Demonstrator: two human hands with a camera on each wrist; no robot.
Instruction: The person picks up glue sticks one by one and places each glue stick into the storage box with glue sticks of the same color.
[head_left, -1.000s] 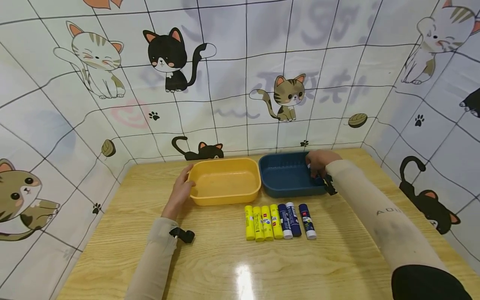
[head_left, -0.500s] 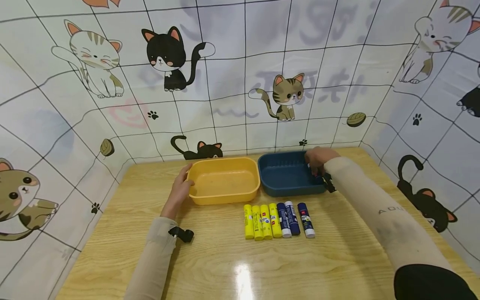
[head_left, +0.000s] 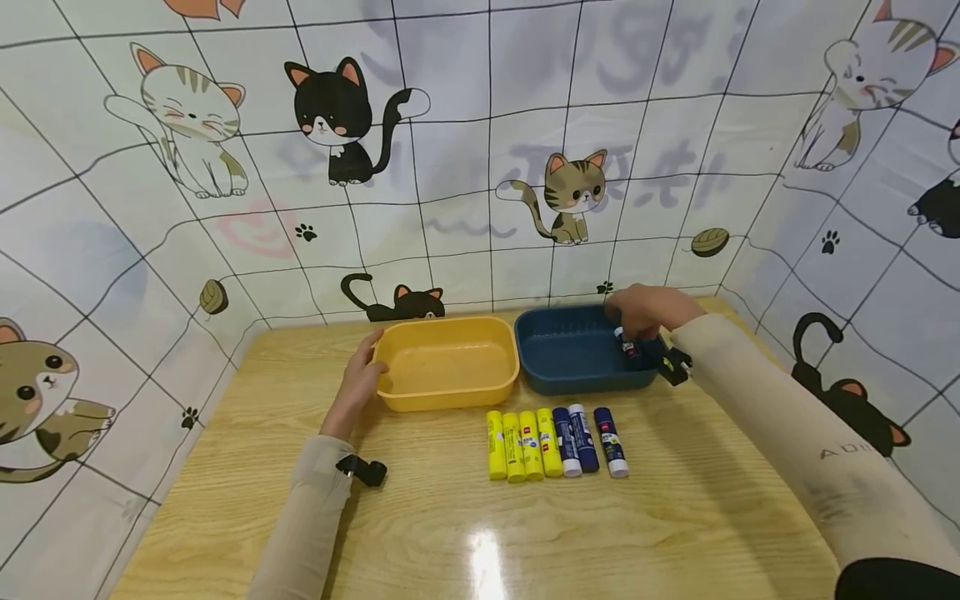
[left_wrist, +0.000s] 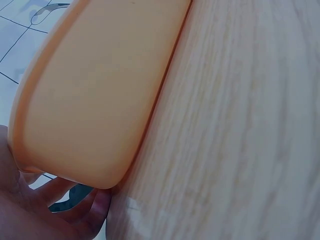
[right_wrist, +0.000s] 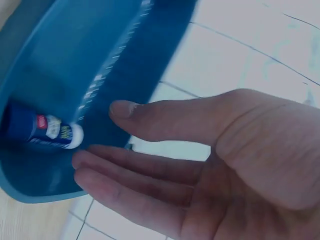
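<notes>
My left hand (head_left: pixel 358 379) holds the yellow plastic basin (head_left: pixel 447 400) by its left end, thumb over the rim and fingers against the outside wall, as the left wrist view also shows. Touching the yellow basin's right side stands a blue plastic basin (head_left: pixel 577 383). Over its right part is my right hand (head_left: pixel 648 310), its thumb and fingers spread apart with nothing between them. Just off the fingertips, a navy glue stick (right_wrist: pixel 47 129) with a white end lies inside the blue basin. The hand partly covers this glue stick in the head view.
In front of the basins, a row of several yellow glue sticks (head_left: pixel 522 446) lies beside two navy glue sticks (head_left: pixel 576 440). A third navy glue stick (head_left: pixel 612 442) lies slightly apart on the right. A cat-print sheet (head_left: pixel 457 167) hangs behind the wooden table (head_left: pixel 420 517).
My right hand has let go of the navy glue stick in the blue basin and risen slightly, uncovering it. The left hand has stayed on the yellow basin.
</notes>
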